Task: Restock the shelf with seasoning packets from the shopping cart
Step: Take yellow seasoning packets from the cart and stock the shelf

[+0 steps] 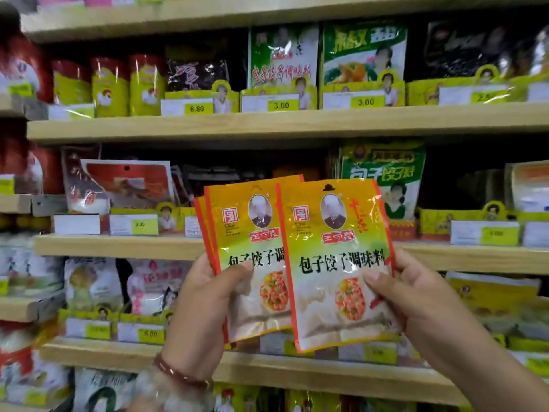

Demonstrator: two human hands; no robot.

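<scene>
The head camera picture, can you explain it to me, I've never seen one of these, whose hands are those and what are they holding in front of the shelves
There is no machine here. A person wears a wide-angle camera on the head, so you see their own two bare hands from above and behind, which also bends the picture at its edges.

The left hand grips a small fanned stack of orange-and-yellow seasoning packets; at least two edges show. The right hand pinches one more matching packet, overlapping the stack in front. A beaded bracelet sits on the left wrist.

Behind them stand wooden shelves filled with other packets in yellow display trays, with price tags along the front. The shopping cart is out of view.
</scene>
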